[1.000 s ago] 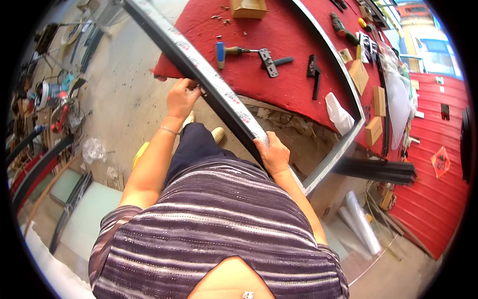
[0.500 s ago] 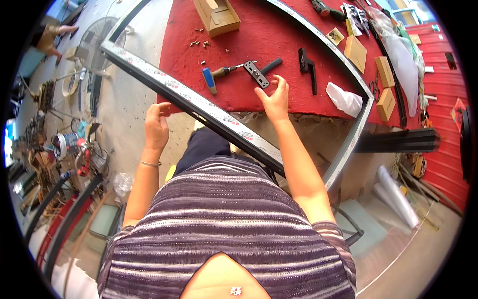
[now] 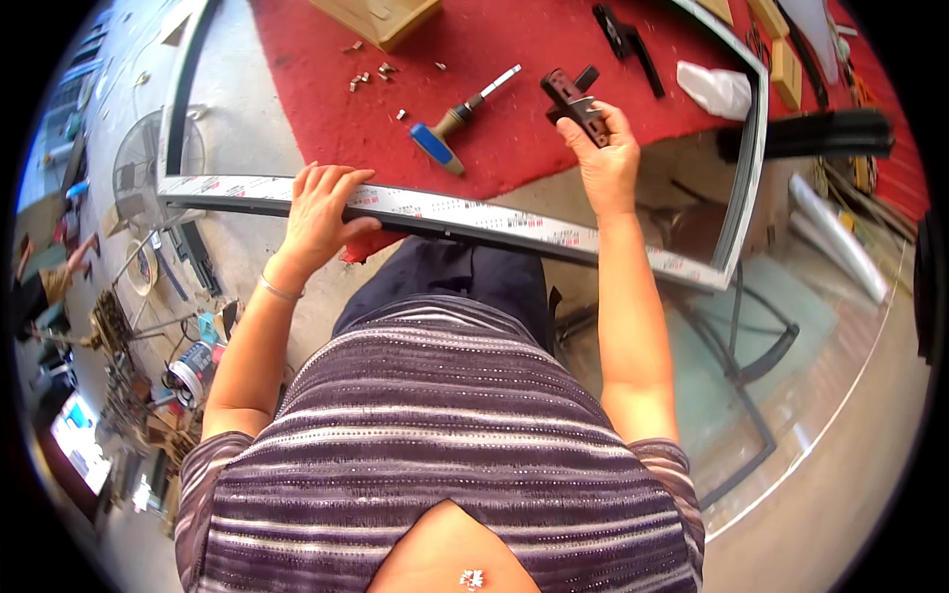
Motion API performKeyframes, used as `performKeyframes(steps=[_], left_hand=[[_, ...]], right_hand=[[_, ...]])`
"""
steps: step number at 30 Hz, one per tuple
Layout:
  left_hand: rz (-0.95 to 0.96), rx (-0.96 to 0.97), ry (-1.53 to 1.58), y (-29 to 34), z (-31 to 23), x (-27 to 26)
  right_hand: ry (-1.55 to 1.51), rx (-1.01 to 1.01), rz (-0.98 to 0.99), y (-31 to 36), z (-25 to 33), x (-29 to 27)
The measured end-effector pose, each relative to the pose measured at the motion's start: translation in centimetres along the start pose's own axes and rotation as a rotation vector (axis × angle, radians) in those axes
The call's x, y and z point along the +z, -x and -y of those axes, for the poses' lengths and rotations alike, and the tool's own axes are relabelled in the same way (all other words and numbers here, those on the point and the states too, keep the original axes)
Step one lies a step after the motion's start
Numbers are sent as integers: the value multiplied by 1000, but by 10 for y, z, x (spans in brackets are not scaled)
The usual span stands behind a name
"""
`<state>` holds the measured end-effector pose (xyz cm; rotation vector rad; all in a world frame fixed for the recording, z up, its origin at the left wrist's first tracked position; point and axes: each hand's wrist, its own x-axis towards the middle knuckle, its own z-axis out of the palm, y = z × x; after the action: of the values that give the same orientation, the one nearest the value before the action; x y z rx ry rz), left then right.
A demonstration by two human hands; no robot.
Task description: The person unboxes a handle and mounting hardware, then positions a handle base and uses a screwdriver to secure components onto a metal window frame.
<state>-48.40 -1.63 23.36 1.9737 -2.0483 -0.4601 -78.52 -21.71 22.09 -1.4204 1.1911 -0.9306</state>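
Note:
My left hand (image 3: 321, 212) is closed over the near bar of a grey metal window frame (image 3: 474, 214), fingers across its film-covered face and thumb on the near side. My right hand (image 3: 610, 168) holds a dark window handle (image 3: 568, 91) above the red-covered table (image 3: 326, 119), beyond the same bar; the fingers hide its lower end. To its left lies a screwdriver (image 3: 443, 140) with a blue and tan T-shaped grip. A second black handle (image 3: 633, 49) rests farther right.
Small metal pieces (image 3: 361, 79) lie scattered near a cardboard box (image 3: 395, 30). At the right are a crumpled white bag (image 3: 714, 89) and dark profiles (image 3: 816, 135) jutting past the table. A fan (image 3: 158, 163) stands at the left; clear rolls (image 3: 840, 242) lie low right.
My right hand has taken the window handle up off the table. My left hand has come onto the frame's near bar, which now lies more nearly straight across my view.

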Motion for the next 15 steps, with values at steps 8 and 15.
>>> performKeyframes(steps=[8, 15], left_hand=[[45, 94, -51, -2, 2, 8], [38, 145, -157, 1, 7, 15]], right_hand=[[-215, 5, -253, 119, 54, -47], [-264, 35, -445, 237, 48, -69]])
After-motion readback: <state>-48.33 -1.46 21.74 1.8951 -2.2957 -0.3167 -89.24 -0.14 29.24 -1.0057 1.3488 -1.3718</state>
